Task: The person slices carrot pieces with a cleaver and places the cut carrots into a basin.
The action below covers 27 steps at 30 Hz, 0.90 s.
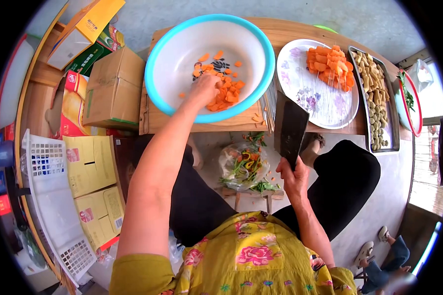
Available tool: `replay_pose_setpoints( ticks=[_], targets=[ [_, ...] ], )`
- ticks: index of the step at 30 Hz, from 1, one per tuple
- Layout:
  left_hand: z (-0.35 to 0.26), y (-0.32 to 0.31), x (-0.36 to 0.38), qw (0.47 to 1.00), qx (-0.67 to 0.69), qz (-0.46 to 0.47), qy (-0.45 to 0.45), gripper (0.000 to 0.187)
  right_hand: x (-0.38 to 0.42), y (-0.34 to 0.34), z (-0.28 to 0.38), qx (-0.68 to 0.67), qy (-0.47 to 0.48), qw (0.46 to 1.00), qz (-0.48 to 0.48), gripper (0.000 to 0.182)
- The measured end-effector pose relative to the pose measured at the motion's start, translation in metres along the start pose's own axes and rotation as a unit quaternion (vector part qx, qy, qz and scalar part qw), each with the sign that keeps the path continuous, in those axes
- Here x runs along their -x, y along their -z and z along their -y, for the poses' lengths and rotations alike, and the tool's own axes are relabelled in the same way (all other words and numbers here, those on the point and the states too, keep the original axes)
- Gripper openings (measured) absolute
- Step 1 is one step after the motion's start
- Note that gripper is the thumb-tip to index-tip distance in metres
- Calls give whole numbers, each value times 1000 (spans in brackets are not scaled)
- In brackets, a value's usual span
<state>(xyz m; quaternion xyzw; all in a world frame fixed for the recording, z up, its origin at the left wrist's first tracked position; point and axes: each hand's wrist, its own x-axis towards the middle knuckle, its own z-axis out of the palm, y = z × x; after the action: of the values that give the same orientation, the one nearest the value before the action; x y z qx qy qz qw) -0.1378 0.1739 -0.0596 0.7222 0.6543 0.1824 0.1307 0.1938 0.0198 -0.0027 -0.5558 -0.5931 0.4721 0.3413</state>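
My left hand (205, 90) reaches into a white bowl with a turquoise rim (155, 91). Its fingers are curled in against carrot slices (226, 94) piled in the bowl; the fingertips are partly hidden. In my right hand (294, 178) is the handle of a dark cleaver (290, 125), its broad blade pointing up in front of the table edge. To the right of the blade, a white floral plate (290, 69) bears skewered carrot slices (331, 66). Loose thin skewers (269, 105) lie between bowl and plate, with carrot scraps near the table edge.
A metal tray (394, 123) with rows of skewered food stands right of the plate. Below the table, a plastic bag of vegetable scraps (243, 166) sits on a small stool. Cardboard boxes (114, 88) and a white plastic basket (59, 196) line the left. Another person's legs (389, 260) show at lower right.
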Motion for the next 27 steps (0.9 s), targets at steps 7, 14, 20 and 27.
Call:
replay_pose_setpoints(
  ticks=[7,14,20,27],
  targets=[
    [1,23,-12,925,235,133,267,16,1,3,4,14,4,1000,-2,8],
    [-7,37,1,868,378,122,300,15,2,1,4,10,10,1000,-2,8],
    [3,38,10,873,403,135,239,18,2,0,6,13,8,1000,2,9],
    [-15,55,15,887,358,48,287,19,4,-3,5,0,23,1000,0,10]
  ],
)
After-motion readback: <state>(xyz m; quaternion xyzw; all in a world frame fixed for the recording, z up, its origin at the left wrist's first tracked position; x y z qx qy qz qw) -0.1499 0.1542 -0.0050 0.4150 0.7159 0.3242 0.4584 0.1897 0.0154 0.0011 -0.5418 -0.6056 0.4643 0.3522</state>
